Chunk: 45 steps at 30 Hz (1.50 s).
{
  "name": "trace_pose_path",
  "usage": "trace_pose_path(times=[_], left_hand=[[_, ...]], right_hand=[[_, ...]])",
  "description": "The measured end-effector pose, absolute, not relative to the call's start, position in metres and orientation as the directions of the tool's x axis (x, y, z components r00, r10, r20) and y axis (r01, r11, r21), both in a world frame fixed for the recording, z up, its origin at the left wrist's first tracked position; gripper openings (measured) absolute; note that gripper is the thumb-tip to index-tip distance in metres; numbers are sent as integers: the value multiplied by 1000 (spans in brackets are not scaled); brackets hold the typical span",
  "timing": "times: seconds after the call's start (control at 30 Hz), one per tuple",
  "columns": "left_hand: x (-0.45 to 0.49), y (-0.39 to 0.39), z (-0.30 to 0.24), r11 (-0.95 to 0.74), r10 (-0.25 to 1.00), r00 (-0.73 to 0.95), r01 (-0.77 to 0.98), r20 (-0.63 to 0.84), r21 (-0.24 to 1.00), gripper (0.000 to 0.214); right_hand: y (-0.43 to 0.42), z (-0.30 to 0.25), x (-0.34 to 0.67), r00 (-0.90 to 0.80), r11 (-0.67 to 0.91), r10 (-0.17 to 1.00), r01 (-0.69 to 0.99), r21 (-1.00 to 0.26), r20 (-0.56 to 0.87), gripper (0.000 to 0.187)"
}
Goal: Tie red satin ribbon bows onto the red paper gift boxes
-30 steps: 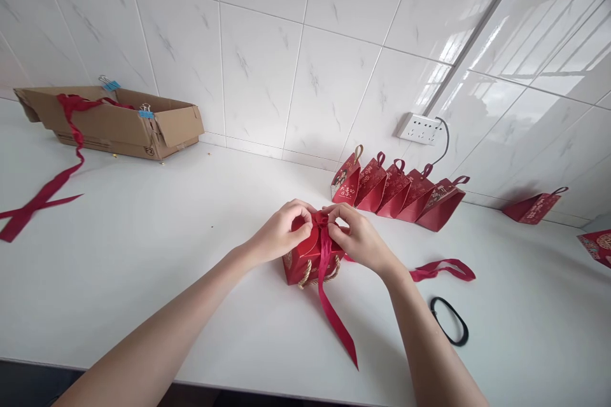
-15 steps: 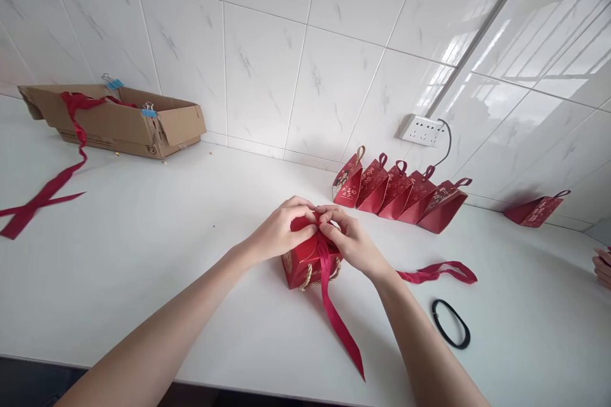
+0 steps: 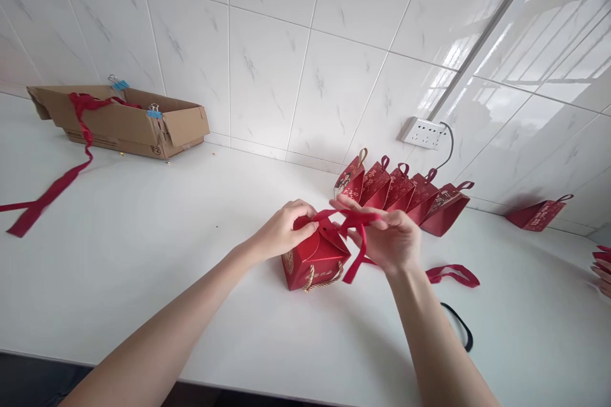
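Note:
A small red gift box (image 3: 315,261) with gold lettering and a twisted gold cord handle (image 3: 324,283) stands on the white table. My left hand (image 3: 281,232) is at its top left, thumb and fingers pinched on a red ribbon (image 3: 356,216) at the top. To the right of the box, my right hand (image 3: 394,238) is turned palm up and holds the same ribbon, which lies across its fingers. One ribbon end dangles beside the box's right side. The fingertips of my right hand are partly hidden by the ribbon.
Several red triangular boxes (image 3: 442,213) with loop handles stand along the tiled wall, one more (image 3: 534,213) farther right. A cardboard box (image 3: 119,130) holds red ribbon at the back left. A black band (image 3: 465,331) and loose ribbon (image 3: 458,275) lie at right.
My right hand has moved right from the box top and turned palm up, carrying the ribbon end that hung down the front. My left hand stays at the top.

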<state>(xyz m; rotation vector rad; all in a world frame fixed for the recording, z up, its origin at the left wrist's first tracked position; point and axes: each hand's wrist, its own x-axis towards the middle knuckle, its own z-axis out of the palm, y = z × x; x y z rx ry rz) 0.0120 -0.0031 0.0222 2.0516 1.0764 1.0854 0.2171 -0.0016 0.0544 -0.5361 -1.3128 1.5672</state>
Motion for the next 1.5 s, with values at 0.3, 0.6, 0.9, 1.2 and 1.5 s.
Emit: trace_pose_path(times=[0.3,0.6,0.9,1.2,1.5], left_hand=[[10,-7,27,-460,880,327,402,346,791,10],[15,-4,84,-365,922,210,194,325,911,13],[1,4,137,-281,945,149,-91,292,955,27],[16,1,142,-306,935,130,-168,329,937,24],[36,-8,140,-375,908,50,-341,415,862,32]], right_hand=[[5,69,263,37,304,918,-707,-639,396,21],[6,70,242,43,299,937,-612,-732,348,24],[18,109,213,41,488,866,-280,-827,498,29],[11,136,179,18,577,816,-95,-811,578,25],[9,134,181,-40,559,822,-135,-818,568,26]])
